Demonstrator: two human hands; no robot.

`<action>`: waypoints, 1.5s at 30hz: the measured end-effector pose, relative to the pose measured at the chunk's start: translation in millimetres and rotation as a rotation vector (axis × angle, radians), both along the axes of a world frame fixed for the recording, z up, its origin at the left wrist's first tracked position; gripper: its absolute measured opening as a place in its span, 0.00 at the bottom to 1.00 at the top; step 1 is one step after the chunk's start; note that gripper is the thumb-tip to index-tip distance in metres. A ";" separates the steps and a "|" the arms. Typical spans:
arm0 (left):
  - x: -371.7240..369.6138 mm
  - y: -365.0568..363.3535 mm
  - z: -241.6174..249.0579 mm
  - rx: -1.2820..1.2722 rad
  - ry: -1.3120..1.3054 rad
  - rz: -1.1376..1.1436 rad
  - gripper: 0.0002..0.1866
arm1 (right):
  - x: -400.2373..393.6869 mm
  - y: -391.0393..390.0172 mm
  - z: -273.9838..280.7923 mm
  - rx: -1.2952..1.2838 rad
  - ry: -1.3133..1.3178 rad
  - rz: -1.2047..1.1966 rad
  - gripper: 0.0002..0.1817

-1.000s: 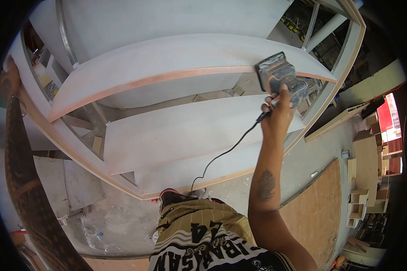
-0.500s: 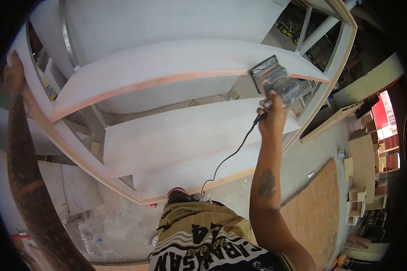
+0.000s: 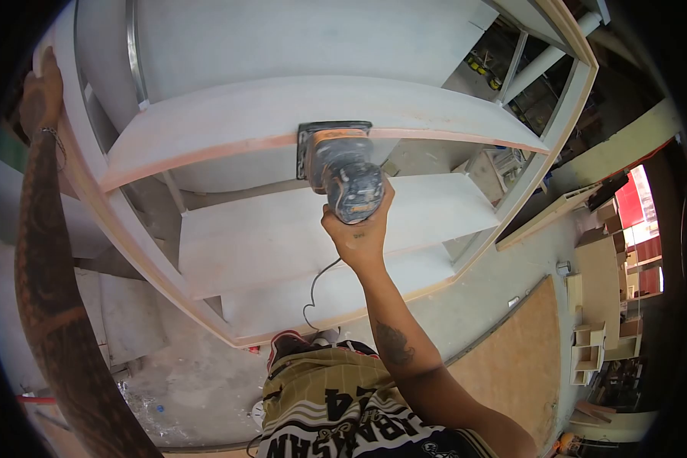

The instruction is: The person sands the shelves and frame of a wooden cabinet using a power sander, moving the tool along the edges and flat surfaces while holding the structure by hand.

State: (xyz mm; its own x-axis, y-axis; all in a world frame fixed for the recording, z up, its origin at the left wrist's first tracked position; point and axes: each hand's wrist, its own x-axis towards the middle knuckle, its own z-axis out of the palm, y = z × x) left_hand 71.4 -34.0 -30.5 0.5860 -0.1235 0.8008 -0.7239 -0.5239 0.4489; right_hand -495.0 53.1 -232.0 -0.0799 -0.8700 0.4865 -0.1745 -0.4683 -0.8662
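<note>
1. Sander (image 3: 347, 175) and right hand (image 3: 362, 237) have slid left along the pinkish shelf edge (image 3: 206, 155), now near its middle.
2. Right hand wraps the sander's rounded body, seemingly to keep its flat side against the edge.
3. Left hand (image 3: 42, 95) touches the frame's outer rim (image 3: 82, 164), probably for steadiness; its grip I cannot tell.
4. Right arm (image 3: 389, 324) reaches forward, elbow bent; left arm (image 3: 49, 267) extends along the side.

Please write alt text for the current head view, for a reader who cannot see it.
A person's right hand holds a dusty power sander at the pinkish front edge of a curved white shelf. The left hand is on the side of the large frame around it. A brown panel lies at lower right.
</note>
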 end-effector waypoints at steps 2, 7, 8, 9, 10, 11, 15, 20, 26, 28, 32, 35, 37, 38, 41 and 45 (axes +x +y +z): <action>-4.6 -0.1 -1.8 -0.008 0.018 -0.003 0.52 | -9.1 -0.8 -6.6 0.039 0.000 0.012 0.47; -43.7 10.4 8.3 0.007 0.108 -0.056 0.52 | -54.3 -24.4 -13.7 0.125 -0.030 -0.110 0.45; -36.6 7.8 8.8 0.006 0.095 -0.066 0.52 | -63.1 -24.2 -6.9 0.249 -0.114 -0.131 0.43; -29.6 8.6 7.0 0.007 0.081 -0.074 0.52 | -65.2 -21.4 8.6 0.377 -0.198 -0.150 0.41; -30.0 8.0 9.0 0.003 0.071 -0.079 0.50 | -69.0 -24.2 9.7 0.358 -0.264 -0.170 0.37; -30.8 8.9 9.8 -0.002 0.066 -0.096 0.49 | -71.4 -27.5 10.9 0.335 -0.333 -0.190 0.33; -53.0 17.0 9.4 -0.021 0.068 -0.194 0.44 | -59.6 -20.4 22.3 0.382 -0.381 -0.191 0.37; -68.6 19.4 13.5 -0.043 0.083 -0.285 0.39 | -15.1 0.1 4.2 0.320 -0.187 -0.088 0.41; -70.7 17.8 12.8 -0.031 0.108 -0.218 0.42 | 6.2 5.8 -2.8 0.145 -0.026 -0.040 0.46; -51.8 15.3 13.6 0.007 0.130 -0.183 0.46 | -9.9 -4.2 -11.3 0.101 0.017 -0.105 0.42; -49.6 16.3 13.4 0.048 0.169 -0.143 0.50 | -26.5 -5.5 15.8 0.392 -0.258 -0.169 0.34; -66.1 21.8 17.6 0.010 0.194 -0.149 0.50 | -19.9 -2.4 23.6 0.394 -0.294 -0.165 0.36; -74.0 23.6 15.1 -0.021 0.200 -0.153 0.50 | -15.8 4.0 14.6 0.465 -0.245 -0.104 0.38; -77.5 25.3 14.5 -0.025 0.189 -0.138 0.50 | -10.8 2.7 -2.2 0.325 -0.135 -0.083 0.38; -77.2 27.9 16.5 0.003 0.137 -0.079 0.48 | 22.5 13.6 -5.2 0.086 -0.051 -0.016 0.42; -81.8 28.2 20.3 0.040 0.172 -0.048 0.47 | 56.0 25.3 -4.3 0.131 -0.084 0.193 0.52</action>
